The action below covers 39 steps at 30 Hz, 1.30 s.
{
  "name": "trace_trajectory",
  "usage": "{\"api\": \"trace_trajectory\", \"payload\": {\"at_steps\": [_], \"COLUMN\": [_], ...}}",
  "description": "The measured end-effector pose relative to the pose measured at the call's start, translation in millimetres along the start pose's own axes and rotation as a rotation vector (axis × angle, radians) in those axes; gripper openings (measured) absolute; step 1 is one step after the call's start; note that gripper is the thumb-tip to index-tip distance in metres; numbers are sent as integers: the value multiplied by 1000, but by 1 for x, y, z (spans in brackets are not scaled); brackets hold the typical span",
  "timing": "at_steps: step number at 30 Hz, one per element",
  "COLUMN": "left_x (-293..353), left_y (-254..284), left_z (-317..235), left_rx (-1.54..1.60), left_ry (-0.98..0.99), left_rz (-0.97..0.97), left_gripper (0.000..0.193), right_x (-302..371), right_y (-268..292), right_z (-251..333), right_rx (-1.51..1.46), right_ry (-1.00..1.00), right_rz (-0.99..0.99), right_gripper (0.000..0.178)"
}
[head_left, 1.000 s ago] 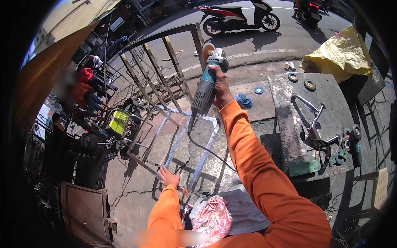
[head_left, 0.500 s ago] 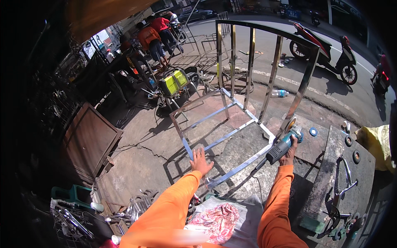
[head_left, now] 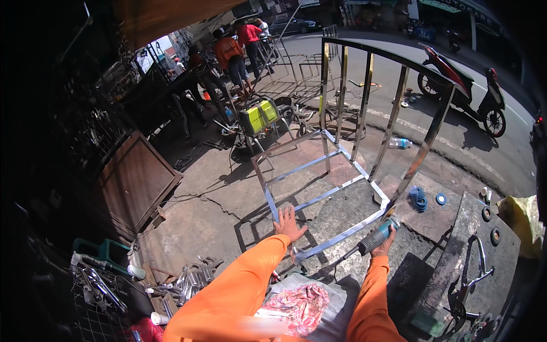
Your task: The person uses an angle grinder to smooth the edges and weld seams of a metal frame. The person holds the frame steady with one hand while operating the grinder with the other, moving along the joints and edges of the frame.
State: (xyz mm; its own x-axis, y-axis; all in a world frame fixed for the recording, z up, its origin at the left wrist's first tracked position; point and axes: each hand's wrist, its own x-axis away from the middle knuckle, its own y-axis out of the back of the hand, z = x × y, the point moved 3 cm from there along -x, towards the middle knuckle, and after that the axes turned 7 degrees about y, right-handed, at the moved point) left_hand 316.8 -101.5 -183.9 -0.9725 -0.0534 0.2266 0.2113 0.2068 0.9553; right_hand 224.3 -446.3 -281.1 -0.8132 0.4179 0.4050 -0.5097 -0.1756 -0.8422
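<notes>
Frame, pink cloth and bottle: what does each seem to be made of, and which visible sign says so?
Frame: metal, perhaps steel, polished in places; it catches bright, hard reflections.
Pink cloth: woven or knitted fabric, matte; it bunches into soft folds.
Bottle: probably clear plastic; it looks see-through, though small here.

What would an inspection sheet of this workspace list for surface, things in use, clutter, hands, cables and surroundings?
Surface: concrete ground, cracked, part shadowed.
Things in use: metal frame with upright bars; angle grinder at its right corner, contact unclear.
Clutter: metal pieces at lower left; blue coil right of the frame; plastic bottle beyond.
Hands: left hand spread at the frame's near left end; right hand grips the grinder.
Cables: cord leaves the grinder's rear; far end untraceable.
Surroundings: people and riderless scooter beyond.
</notes>
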Motion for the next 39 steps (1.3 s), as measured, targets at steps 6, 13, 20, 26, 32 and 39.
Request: {"api": "trace_trajectory", "payload": {"at_steps": [6,13,20,26,32,39], "left_x": [-17,-43,28,25,4,1], "left_y": [-1,2,-17,-42,-49,-19], "left_z": [11,18,40,58,74,85], "left_rx": [75,-35,98,367,345,265], "left_ry": [-45,-141,79,135,56,-64], "left_rz": [135,175,-269,-151,-48,148], "left_gripper": [110,96,79,83,92,108], "right_x": [47,150,197,85,47,194], "right_y": [-29,-51,-35,-24,-14,-55], "right_z": [-21,-120,-169,-69,-29,-178], "right_rx": [-29,-163,-145,-92,-105,-331], "right_ry": [-36,-130,-231,-157,-135,-282], "right_rz": [-50,-51,-121,-127,-145,-158], "right_gripper": [58,59,60,63,65,58]}}
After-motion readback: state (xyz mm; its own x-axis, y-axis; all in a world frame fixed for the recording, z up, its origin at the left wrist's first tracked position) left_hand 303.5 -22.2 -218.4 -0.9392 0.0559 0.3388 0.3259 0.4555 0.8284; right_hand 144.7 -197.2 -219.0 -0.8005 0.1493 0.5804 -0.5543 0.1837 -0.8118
